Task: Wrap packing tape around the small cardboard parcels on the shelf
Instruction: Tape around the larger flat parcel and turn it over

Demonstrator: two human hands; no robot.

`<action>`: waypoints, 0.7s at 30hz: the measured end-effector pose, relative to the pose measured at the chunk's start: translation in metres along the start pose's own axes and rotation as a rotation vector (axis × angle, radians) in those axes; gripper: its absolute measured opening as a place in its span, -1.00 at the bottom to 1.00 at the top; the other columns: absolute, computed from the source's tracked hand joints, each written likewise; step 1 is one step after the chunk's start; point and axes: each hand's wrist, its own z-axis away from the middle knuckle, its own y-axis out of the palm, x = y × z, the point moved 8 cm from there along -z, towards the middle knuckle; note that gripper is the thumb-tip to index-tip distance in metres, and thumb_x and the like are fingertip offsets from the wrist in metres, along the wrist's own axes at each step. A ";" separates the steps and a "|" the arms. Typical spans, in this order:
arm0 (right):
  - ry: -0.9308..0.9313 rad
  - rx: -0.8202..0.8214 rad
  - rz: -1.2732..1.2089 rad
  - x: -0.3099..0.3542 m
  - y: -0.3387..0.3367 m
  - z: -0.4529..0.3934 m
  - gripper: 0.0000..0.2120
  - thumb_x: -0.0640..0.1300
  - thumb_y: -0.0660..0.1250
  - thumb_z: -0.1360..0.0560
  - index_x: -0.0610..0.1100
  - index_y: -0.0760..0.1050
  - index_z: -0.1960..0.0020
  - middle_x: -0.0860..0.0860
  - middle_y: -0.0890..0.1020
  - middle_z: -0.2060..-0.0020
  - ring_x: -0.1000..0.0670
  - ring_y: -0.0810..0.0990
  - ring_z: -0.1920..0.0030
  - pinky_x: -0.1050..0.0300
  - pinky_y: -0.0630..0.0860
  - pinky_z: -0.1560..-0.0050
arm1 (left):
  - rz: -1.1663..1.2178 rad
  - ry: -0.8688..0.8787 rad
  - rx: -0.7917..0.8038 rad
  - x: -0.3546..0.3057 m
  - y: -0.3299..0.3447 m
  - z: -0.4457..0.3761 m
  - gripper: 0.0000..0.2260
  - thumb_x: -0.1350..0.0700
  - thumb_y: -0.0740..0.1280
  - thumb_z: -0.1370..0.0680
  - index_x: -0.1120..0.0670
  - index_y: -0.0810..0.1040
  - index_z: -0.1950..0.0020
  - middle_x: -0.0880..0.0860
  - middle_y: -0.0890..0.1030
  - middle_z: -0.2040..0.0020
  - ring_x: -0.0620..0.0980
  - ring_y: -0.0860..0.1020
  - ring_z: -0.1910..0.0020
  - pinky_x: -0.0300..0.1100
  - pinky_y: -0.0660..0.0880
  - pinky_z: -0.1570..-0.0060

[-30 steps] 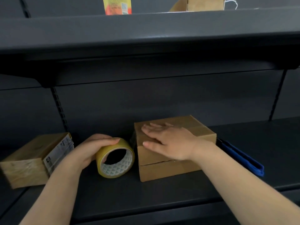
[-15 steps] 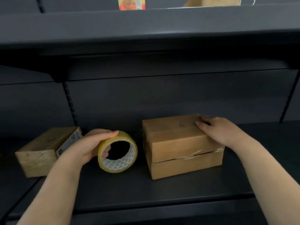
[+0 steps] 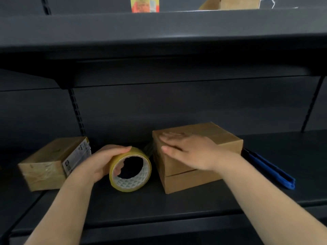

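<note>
Two small cardboard parcels (image 3: 221, 138) are stacked at the middle of the dark shelf (image 3: 159, 204). My right hand (image 3: 191, 151) lies flat on the upper parcel's top, fingers straight and pointing left toward its left edge. A yellowish roll of packing tape (image 3: 131, 169) stands on its edge just left of the stack. My left hand (image 3: 99, 161) grips the roll from the left and over its top. A short stretch of clear tape seems to run from the roll to the stack's left side. Another cardboard parcel (image 3: 51, 161) with a printed label lies further left.
A blue flat tool (image 3: 270, 171) lies on the shelf right of the stack. An upper shelf (image 3: 159, 29) overhangs close above, carrying a colourful carton (image 3: 145, 4) and a brown box (image 3: 233, 2). A slotted upright (image 3: 76, 112) runs up the back panel.
My right hand moved from the upper parcel's far right corner back across its top to the left side. The left hand kept its grip on the roll.
</note>
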 end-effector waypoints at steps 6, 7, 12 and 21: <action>0.425 -0.077 -0.085 -0.096 -0.017 0.028 -0.34 0.37 -0.19 -0.50 0.11 0.12 -0.50 0.13 0.18 -0.49 0.00 0.20 -0.46 -0.01 0.24 -0.37 | 0.091 0.025 0.038 -0.001 0.001 -0.001 -0.57 -0.19 0.61 0.06 0.05 0.50 0.55 0.00 0.31 0.61 -0.10 0.28 0.63 -0.29 0.26 0.61; 0.438 -0.084 -0.102 -0.099 -0.017 0.028 -0.36 0.35 -0.17 -0.51 0.09 0.12 -0.50 0.12 0.17 -0.50 0.00 0.19 -0.47 -0.01 0.23 -0.37 | 0.091 0.028 0.043 -0.003 0.002 -0.001 -0.57 -0.20 0.61 0.06 0.06 0.50 0.55 -0.01 0.31 0.61 -0.10 0.28 0.63 -0.28 0.26 0.60; 0.546 -0.134 -0.066 -0.104 -0.017 0.032 -0.28 0.37 -0.11 -0.50 -0.05 0.18 -0.49 0.04 0.16 -0.51 -0.06 0.26 -0.43 0.01 0.34 -0.24 | 0.077 0.053 0.014 -0.006 -0.002 0.004 -0.55 -0.20 0.61 0.04 0.06 0.49 0.50 0.00 0.33 0.59 -0.09 0.32 0.62 -0.28 0.34 0.59; -0.061 -0.062 0.144 0.009 -0.011 0.013 -0.08 0.49 0.06 -0.32 0.08 -0.12 -0.53 0.14 -0.02 -0.52 0.10 -0.13 -0.51 -0.01 -0.16 -0.49 | 0.004 0.047 -0.027 0.001 -0.007 0.011 -0.49 -0.29 0.57 0.19 0.01 0.66 0.43 -0.04 0.51 0.55 -0.14 0.51 0.54 -0.19 0.43 0.38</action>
